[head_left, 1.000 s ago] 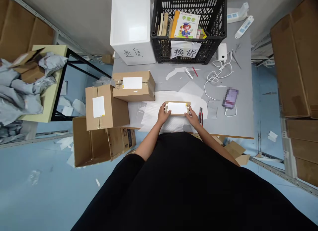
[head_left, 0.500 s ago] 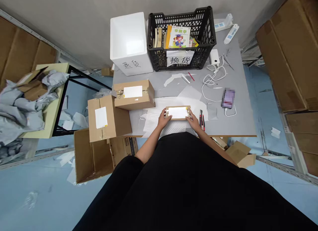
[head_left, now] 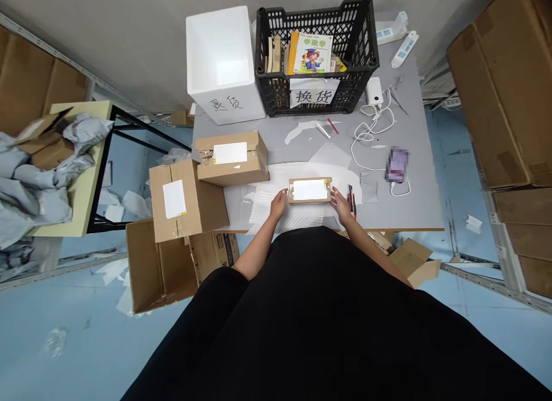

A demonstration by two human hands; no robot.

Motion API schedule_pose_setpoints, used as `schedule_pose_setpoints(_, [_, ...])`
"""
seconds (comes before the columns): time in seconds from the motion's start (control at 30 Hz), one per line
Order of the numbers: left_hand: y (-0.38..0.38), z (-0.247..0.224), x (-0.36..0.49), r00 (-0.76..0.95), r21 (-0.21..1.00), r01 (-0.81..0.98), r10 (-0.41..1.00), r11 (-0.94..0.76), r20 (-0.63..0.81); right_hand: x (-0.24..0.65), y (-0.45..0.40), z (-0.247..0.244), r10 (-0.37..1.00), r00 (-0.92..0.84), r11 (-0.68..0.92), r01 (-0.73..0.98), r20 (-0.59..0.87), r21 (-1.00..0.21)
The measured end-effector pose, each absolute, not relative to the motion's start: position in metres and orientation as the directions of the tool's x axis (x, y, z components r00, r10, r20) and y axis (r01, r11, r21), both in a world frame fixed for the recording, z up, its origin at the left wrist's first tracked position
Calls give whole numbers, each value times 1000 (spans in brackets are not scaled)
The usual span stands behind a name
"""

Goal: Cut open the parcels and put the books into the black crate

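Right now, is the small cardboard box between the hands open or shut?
Shut: the small cardboard box has a flat, labelled top with no flaps raised.

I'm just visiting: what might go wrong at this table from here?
The right hand is close to a red-and-black tool that looks like a cutter; if a blade is out, which I can't make out, a finger might get nicked. The small box is over loose white sheets, which might slip beneath it. The big carton at the left seems to jut past the table, so a bump might tip it.
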State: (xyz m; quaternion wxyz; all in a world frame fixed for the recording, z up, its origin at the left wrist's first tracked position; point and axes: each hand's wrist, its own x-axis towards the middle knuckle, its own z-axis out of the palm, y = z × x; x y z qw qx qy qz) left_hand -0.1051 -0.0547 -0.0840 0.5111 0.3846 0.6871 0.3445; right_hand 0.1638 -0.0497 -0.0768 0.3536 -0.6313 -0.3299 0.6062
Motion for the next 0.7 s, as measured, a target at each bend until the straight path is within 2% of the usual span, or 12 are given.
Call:
schedule_pose_setpoints(0.1, [-56,-94,-114,-170,858,160,870,489,-463,172,-45,-78,794,82,-596,-88,-602,-798])
schedule_pose_setpoints(0.2, [-55,-99,-114,-130,851,112,857,513,-499,176,-40,-77,772,10,-631,-104,-635,-769])
schedule_pose_setpoints(0.33, [-53,-97,-103,-72,839,-50,836,541,-544,174,-38,-73,758,-110,-652,-89,-643,-753])
schedule_pose_setpoints(0.43, [-51,-89,-98,-57,809,-126,810,574,-584,172,-37,-66,759,-154,-644,-29,-633,-765])
schedule_pose_setpoints(0.53, [-47,-76,-101,-71,815,-97,813,571,-578,174,-33,-58,778,-136,-610,73,-614,-789])
schedule_pose_setpoints(0.7, [-43,-59,-105,-73,831,-28,828,555,-556,171,-23,-50,844,51,-518,331,-533,-789])
